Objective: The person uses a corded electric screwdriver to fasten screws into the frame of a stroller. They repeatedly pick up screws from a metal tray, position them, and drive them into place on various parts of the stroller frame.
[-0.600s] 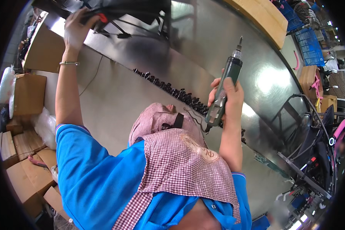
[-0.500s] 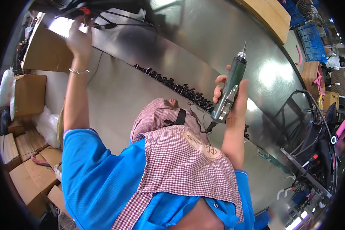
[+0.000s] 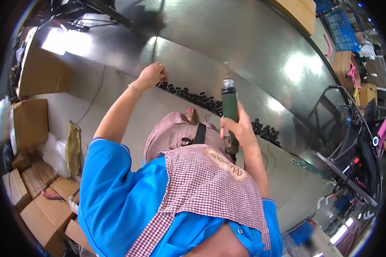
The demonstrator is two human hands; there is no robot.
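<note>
My right hand (image 3: pixel 242 129) is wrapped round a dark green electric screwdriver (image 3: pixel 230 105), whose silver tip points away from me above the bench edge. Along that edge runs a row of small black parts (image 3: pixel 197 98). At the row's left end, my left hand (image 3: pixel 152 75) has its fingers curled down, and whatever they hold is hidden. The parts and the screwdriver are over a shiny metal workbench (image 3: pixel 244 47). On its far left stands a black tubular frame (image 3: pixel 83 13), partly cut off by the picture's rim.
Cardboard boxes (image 3: pixel 30 122) are stacked on the floor at my left. A brown board (image 3: pixel 298 13) lies along the bench's far side. To the right stand a black frame with pink parts (image 3: pixel 364 145) and a blue crate (image 3: pixel 341 30).
My left hand has come away from the black frame, down and right to the row of black parts. The screwdriver has swung left and lower in my right hand.
</note>
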